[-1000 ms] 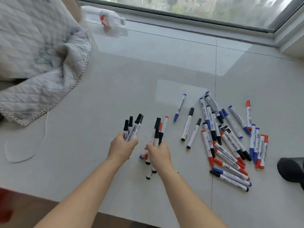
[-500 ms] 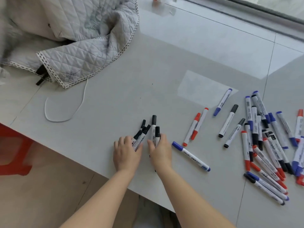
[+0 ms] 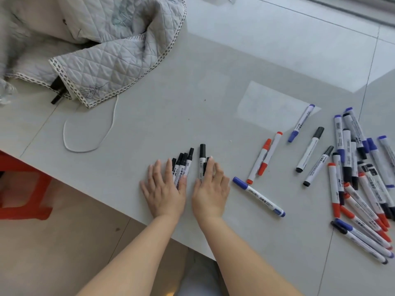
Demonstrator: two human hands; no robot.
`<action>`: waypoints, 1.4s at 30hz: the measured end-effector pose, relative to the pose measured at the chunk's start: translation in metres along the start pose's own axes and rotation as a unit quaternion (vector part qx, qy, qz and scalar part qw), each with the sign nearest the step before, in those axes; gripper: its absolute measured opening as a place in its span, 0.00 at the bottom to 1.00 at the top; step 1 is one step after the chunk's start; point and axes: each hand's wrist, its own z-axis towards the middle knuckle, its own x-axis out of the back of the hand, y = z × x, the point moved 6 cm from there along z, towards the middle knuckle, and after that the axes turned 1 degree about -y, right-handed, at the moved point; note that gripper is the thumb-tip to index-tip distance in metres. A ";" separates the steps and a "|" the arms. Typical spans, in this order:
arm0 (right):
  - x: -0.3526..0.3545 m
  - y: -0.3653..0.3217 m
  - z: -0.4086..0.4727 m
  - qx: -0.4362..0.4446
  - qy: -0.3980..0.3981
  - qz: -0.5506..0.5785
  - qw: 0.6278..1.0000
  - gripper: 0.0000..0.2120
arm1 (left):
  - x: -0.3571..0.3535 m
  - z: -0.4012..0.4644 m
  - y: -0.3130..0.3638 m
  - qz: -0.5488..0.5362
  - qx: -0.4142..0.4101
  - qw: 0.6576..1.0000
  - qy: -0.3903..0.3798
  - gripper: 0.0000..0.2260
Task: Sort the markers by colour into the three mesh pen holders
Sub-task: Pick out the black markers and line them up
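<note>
Both hands lie flat near the desk's [image 3: 213, 71] front edge. Left hand [image 3: 164, 189] has straight fingers resting on a black marker bunch [image 3: 182, 165]; right hand [image 3: 210, 189] has straight fingers over another black marker [image 3: 202, 159]. Neither grip is closed. Black markers run long-axis away from the front edge, caps far. Mixed marker pile [image 3: 359, 178] sits toward the right edge, nearer the right hand. No mesh holders in view.
</note>
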 end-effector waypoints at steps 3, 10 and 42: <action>-0.008 0.009 0.003 -0.016 -0.038 -0.098 0.994 0.33 | -0.001 0.002 -0.002 0.013 -0.003 1.000 -0.016 0.28; 0.018 -0.001 -0.001 0.007 -0.041 -0.039 0.998 0.31 | 0.009 0.002 0.009 0.000 -0.003 0.998 -0.068 0.30; 0.249 0.294 0.089 -0.127 0.060 0.134 0.981 0.14 | -0.072 -0.034 0.365 0.029 -0.256 0.959 -0.119 0.30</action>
